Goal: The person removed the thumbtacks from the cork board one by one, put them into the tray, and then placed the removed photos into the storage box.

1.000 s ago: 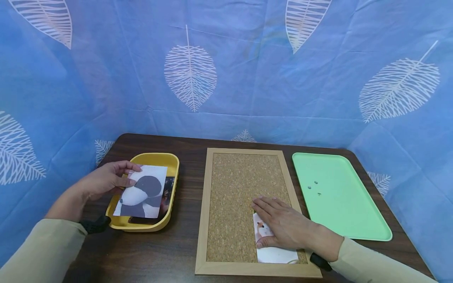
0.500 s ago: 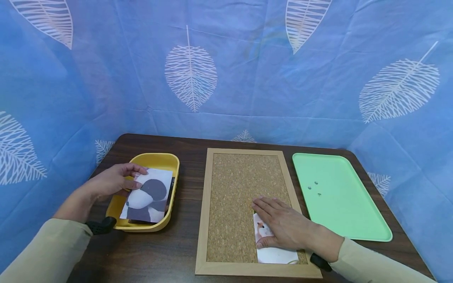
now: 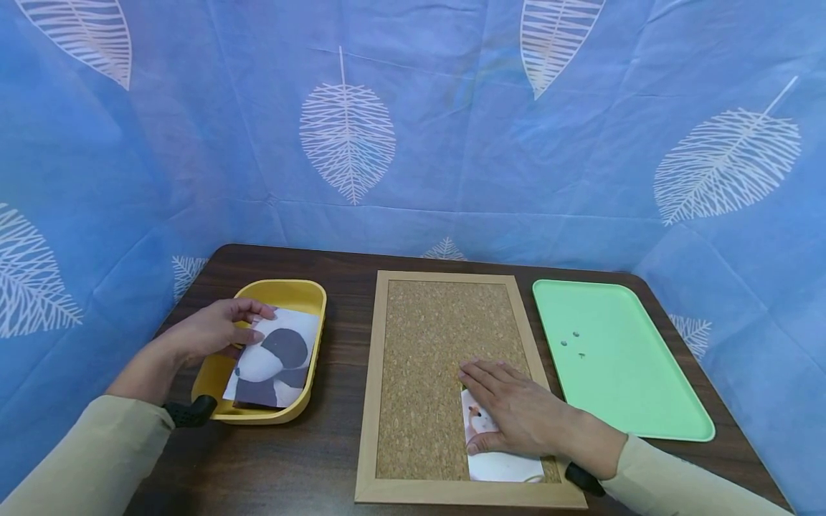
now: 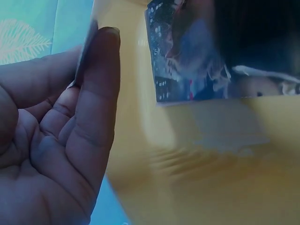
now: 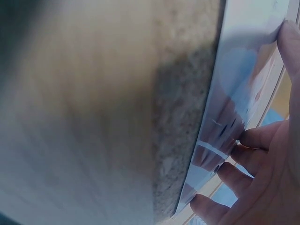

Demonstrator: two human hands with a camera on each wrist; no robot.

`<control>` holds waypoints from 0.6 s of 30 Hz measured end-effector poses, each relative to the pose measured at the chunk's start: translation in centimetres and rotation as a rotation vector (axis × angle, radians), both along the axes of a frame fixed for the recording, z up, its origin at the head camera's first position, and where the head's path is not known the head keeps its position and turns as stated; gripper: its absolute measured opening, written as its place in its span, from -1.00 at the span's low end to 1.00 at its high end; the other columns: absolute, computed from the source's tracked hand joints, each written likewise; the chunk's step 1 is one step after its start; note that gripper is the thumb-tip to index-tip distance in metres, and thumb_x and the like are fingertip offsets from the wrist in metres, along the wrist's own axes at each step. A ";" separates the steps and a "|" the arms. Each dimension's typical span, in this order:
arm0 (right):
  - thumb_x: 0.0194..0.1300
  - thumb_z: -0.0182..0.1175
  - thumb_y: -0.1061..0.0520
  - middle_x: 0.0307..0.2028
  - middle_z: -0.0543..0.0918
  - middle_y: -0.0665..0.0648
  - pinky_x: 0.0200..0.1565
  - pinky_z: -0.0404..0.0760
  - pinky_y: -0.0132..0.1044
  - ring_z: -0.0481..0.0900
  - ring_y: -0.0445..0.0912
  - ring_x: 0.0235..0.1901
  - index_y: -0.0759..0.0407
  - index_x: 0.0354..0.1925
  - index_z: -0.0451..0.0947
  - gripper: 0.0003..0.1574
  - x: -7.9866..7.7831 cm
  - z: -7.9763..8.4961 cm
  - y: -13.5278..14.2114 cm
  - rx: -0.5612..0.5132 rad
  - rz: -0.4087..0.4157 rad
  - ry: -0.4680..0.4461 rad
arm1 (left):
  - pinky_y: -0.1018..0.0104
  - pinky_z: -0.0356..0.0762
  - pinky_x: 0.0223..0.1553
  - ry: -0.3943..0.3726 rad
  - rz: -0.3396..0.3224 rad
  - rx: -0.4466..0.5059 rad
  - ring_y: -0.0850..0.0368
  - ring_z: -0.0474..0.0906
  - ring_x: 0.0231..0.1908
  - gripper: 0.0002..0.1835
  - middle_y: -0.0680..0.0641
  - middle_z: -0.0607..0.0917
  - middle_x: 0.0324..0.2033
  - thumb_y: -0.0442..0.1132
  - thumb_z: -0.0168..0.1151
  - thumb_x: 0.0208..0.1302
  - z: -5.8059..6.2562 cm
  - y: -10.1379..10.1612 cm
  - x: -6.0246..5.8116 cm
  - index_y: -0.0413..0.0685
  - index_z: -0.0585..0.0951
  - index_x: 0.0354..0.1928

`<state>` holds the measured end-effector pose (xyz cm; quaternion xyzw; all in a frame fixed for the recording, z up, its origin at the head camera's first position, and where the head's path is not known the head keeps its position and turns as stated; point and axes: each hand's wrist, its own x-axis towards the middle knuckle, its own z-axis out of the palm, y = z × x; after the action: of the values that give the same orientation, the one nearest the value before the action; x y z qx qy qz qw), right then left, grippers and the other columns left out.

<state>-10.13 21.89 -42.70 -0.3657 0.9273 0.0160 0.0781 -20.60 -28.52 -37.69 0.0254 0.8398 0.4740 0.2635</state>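
Observation:
Between thumb and fingers, my left hand [image 3: 209, 330] pinches the left edge of a photo card [image 3: 277, 362] with a grey-and-white, panda-like picture. That card overlaps the inside of the yellow basket [image 3: 284, 287] in the head view. Beneath it, dark glossy photo cards [image 4: 197, 61] lie in the basket in the left wrist view. My right hand [image 3: 519, 412] rests flat, fingers straight, on a white photo card [image 3: 506, 467] with a small animal on it. This card lies at the lower right of the corkboard [image 3: 419, 373], its upper right part hidden by the hand.
A light wooden frame [image 3: 369, 401] borders the corkboard on the dark wooden table [image 3: 342, 344]. On the right, a green tray [image 3: 635, 358] holds several small metal pushpins [image 3: 574, 342]. Behind the table hangs a blue cloth [image 3: 419, 143] with white leaf prints.
My left hand has moved slightly right and down with the panda card, which now covers the dark cards in the head view. The right hand has stayed in place.

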 end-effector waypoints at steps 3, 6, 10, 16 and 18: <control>0.37 -0.20 -0.73 0.63 0.22 0.22 0.49 0.35 0.22 0.18 0.19 0.61 0.22 0.64 0.15 0.34 0.0 0.0 0.0 0.003 -0.001 0.002 | 0.08 0.76 -0.10 -0.002 0.003 -0.006 -0.12 0.55 -0.07 -0.53 -0.25 0.52 0.09 -0.39 0.28 0.48 -0.1 0.2 0.0 -0.24 0.46 0.36; 0.37 -0.20 -0.73 0.63 0.23 0.22 0.48 0.35 0.22 0.18 0.19 0.61 0.22 0.64 0.16 0.34 0.0 0.1 0.0 0.002 -0.004 0.001 | 0.08 0.77 -0.08 -0.005 0.014 -0.014 -0.12 0.56 -0.06 -0.52 -0.24 0.53 0.09 -0.39 0.30 0.47 -0.1 0.3 0.0 -0.23 0.46 0.37; 0.36 -0.20 -0.74 0.63 0.22 0.22 0.49 0.33 0.23 0.17 0.19 0.61 0.22 0.64 0.15 0.35 0.0 0.1 -0.1 0.001 -0.015 -0.017 | 0.07 0.78 -0.06 -0.004 0.019 -0.029 -0.11 0.58 -0.06 -0.51 -0.27 0.53 0.12 -0.38 0.30 0.47 0.0 0.3 0.0 -0.24 0.44 0.38; 0.36 -0.20 -0.74 0.63 0.21 0.22 0.49 0.32 0.24 0.16 0.19 0.62 0.21 0.65 0.14 0.35 0.0 0.1 -0.1 -0.002 -0.017 -0.027 | 0.07 0.77 -0.04 -0.018 0.015 -0.035 -0.12 0.57 -0.05 -0.49 -0.28 0.51 0.15 -0.39 0.30 0.46 -0.1 0.4 0.0 -0.23 0.44 0.38; 0.36 -0.19 -0.73 0.63 0.22 0.23 0.49 0.33 0.24 0.16 0.20 0.62 0.22 0.64 0.14 0.34 0.0 0.2 -0.1 -0.005 -0.014 -0.024 | 0.08 0.77 -0.04 -0.025 0.007 -0.037 -0.13 0.55 -0.02 -0.49 -0.28 0.50 0.16 -0.41 0.32 0.43 -0.1 0.5 0.0 -0.21 0.45 0.37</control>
<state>-10.15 21.80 -42.55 -0.3597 0.9289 0.0086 0.0882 -20.59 -28.04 -37.77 0.0117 0.8452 0.4595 0.2726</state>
